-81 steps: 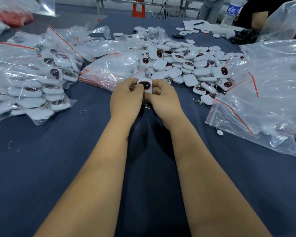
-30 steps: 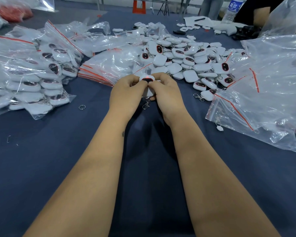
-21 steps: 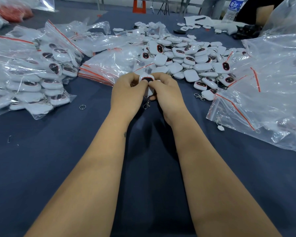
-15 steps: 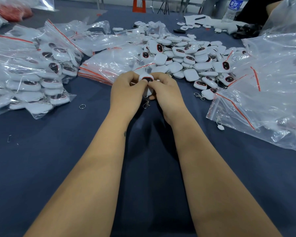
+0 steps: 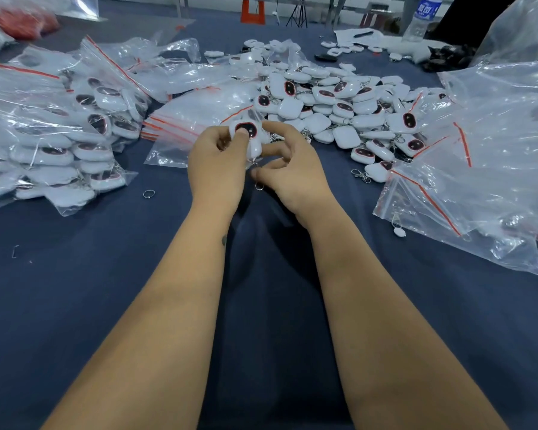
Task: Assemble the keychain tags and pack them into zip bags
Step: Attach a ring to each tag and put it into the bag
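Left hand (image 5: 218, 164) pinches the tag (image 5: 246, 131) near the far pile (image 5: 339, 113); right hand (image 5: 292, 172) hangs loose-fingered beside it. Steady the tag, thread the ring (image 5: 259, 186) squarely

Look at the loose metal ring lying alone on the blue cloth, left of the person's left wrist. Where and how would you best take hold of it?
Probably pinch the loose ring across its thin rim, from straight above. It lies flat on the blue cloth, apart from the packed bags, so sideways fingers have nothing to catch.

Dark blue table (image 5: 75, 305), orange stool (image 5: 253, 10)
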